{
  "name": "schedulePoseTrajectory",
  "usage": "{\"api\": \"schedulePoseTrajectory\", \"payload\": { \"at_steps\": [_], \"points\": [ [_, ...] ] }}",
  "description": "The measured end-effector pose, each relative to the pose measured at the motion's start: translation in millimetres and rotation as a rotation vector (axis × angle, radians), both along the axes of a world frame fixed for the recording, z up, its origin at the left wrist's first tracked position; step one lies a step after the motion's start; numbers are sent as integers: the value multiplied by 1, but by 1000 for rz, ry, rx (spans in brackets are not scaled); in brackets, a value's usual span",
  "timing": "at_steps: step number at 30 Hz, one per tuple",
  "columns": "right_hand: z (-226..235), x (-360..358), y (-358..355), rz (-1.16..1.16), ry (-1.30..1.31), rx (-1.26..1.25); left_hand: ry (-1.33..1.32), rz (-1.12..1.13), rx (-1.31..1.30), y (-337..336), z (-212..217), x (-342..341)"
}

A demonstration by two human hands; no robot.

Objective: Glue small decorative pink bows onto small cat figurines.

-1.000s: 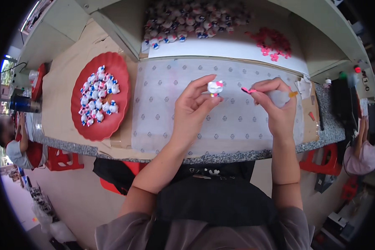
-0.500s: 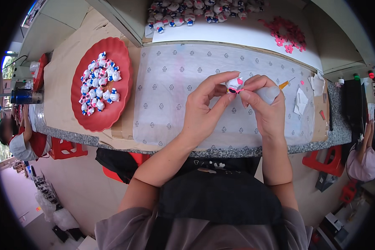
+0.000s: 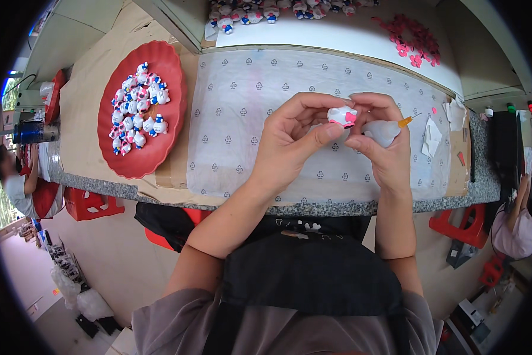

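Note:
Over the patterned white sheet [image 3: 230, 160], my left hand [image 3: 292, 139] grips a small white figurine [image 3: 340, 116] with pink parts, its thumb across the near side. My right hand [image 3: 384, 157] is closed round a translucent squeeze bottle [image 3: 382, 132], whose amber tip with a thin needle [image 3: 405, 122] points away to the right. The fingertips of that hand are close to the figurine's right side; whether they touch it I cannot tell. To the left, a red scalloped plate [image 3: 176, 118] holds many white, blue and pink figurines [image 3: 137, 109].
More figurines [image 3: 248, 13] crowd the shelf above the sheet. Pink flower-shaped pieces [image 3: 416, 44] lie at its right. A crumpled white paper scrap [image 3: 431, 137] rests right of my hands. Red stools [image 3: 91, 204] stand below the granite edge [image 3: 331, 208]. Other people sit at both sides.
The figurine has been turned in my fingers, so a different side with pink faces up. My right fingertips have shifted slightly. The view has moved a little.

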State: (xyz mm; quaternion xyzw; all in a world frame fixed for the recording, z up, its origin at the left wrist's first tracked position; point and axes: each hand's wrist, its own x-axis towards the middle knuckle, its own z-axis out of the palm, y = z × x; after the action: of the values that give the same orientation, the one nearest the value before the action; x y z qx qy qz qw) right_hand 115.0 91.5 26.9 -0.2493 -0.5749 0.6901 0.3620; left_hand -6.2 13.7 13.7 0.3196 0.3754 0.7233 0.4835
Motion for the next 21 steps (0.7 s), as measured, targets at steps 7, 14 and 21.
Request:
{"api": "schedulePoseTrajectory", "payload": {
  "at_steps": [7,14,21],
  "points": [
    [-9,3,4,75,7,144,-113,-111,-31,-3,2,-4],
    [-9,8,5,94,35,164,-63,-125,-43,-4,-3,-3],
    [-4,10,6,51,-61,40,78,-49,-86,1,0,1]
  ]
}}
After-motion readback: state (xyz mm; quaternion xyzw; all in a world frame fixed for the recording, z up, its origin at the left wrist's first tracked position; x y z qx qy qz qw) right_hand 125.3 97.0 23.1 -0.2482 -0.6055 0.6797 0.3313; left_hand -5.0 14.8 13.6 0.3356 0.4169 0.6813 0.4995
